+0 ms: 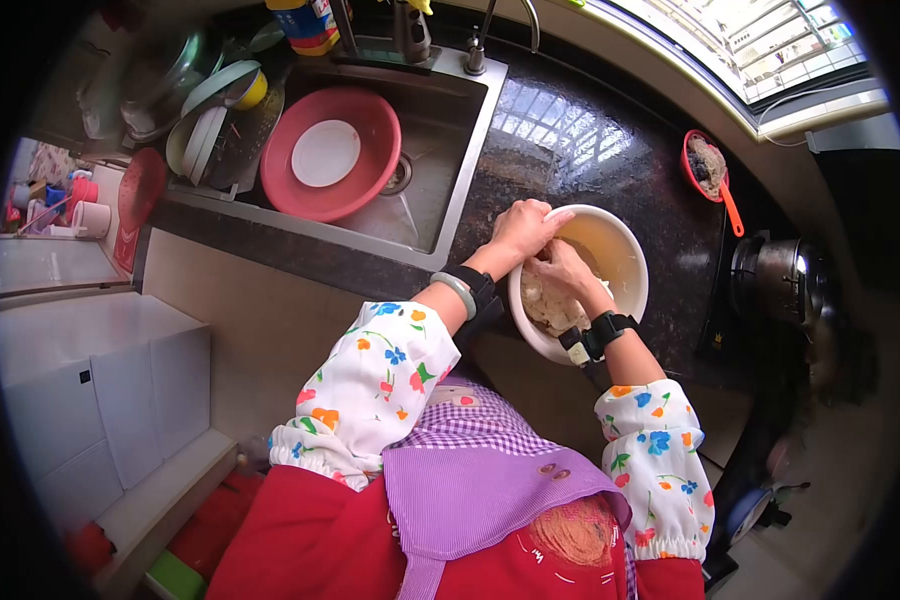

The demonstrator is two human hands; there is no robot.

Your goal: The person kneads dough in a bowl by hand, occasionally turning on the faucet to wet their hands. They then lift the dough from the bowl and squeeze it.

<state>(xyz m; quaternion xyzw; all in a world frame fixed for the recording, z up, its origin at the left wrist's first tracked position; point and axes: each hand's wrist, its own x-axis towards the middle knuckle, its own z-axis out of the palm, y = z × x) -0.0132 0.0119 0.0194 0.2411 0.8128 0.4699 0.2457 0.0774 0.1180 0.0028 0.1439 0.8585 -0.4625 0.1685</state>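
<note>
A white bowl [630, 262] stands near the front edge of the dark counter, tilted slightly in view. Inside it lies pale, crumbly dough [552, 308], floury in places. My left hand [523, 229] grips the bowl's far-left rim, thumb and fingers around the edge. Down in the bowl, my right hand [567, 268] has its fingers curled into the dough; the fingertips are partly hidden. Both wrists wear dark straps, and a pale bangle [456, 292] sits behind the left one.
To the left, a metal sink [425, 200] holds a red basin [278, 165] with a white plate [326, 153] in it. Stacked dishes [205, 140] stand beyond. At the right are a red colander-like bowl [688, 165] with an orange handle and a dark pot [778, 278].
</note>
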